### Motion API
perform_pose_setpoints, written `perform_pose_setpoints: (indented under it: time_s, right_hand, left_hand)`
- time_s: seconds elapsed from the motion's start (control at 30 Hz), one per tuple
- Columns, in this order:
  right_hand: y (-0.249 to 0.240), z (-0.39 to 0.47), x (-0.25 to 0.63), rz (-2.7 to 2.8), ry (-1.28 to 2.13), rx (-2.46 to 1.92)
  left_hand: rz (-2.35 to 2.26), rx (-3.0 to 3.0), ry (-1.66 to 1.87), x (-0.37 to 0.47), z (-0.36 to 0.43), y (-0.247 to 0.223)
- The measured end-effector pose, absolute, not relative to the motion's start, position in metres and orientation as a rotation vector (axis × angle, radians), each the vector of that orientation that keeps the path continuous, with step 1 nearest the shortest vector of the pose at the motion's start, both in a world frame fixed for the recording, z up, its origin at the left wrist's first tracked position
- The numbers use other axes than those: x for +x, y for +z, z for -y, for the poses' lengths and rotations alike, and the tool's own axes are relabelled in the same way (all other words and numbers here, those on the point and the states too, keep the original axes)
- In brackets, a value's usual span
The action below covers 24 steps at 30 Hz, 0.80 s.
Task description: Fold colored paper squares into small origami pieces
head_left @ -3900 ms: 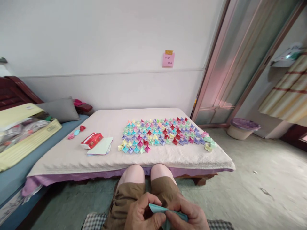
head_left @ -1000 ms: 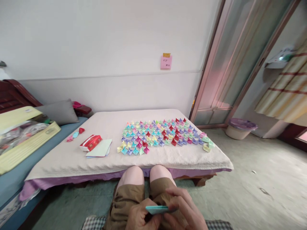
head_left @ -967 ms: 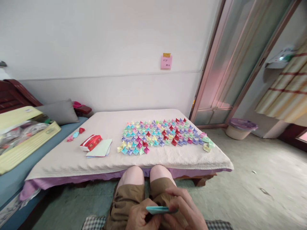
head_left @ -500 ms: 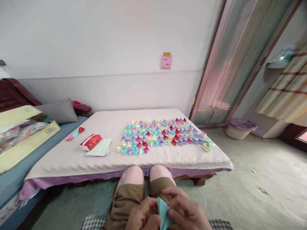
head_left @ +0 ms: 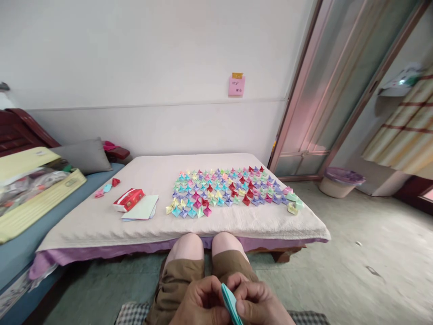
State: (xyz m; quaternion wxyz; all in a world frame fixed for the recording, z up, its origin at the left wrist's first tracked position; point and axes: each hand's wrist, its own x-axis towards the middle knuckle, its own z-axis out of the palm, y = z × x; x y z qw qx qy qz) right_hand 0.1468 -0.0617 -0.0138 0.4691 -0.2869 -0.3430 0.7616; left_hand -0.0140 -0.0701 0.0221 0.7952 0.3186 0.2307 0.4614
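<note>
Head view: 1 turquoise paper [head_left: 230, 301] above the lap [head_left: 179, 276], pinched between left hand [head_left: 203, 303] and right hand [head_left: 257, 303], seemingly part-folded; on the bed [head_left: 152, 174], flat paper sheets [head_left: 144, 207], apparently unfolded; alongside, rows of finished-looking folded pieces [head_left: 219, 201].

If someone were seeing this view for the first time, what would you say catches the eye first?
Probably the rows of colorful folded paper pieces on the pale bedspread, right of center. Next, the turquoise folded paper between both hands, at the bottom. The pink note also stands out on the white wall.
</note>
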Motion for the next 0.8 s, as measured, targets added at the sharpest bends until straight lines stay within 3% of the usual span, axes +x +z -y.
perform_pose_setpoints:
  time_s: [0.53, 0.8]
  right_hand:
    - [-0.005, 0.055, 0.164, 0.699, 2.167, -0.604]
    - [-0.003, 0.058, 0.154, 0.857, 1.859, -0.752]
  left_hand:
    - [-0.554, 0.505, 0.828, -0.022, 0.067, 0.001]
    - [-0.688, 0.674, 0.994, -0.021, 0.065, -0.005]
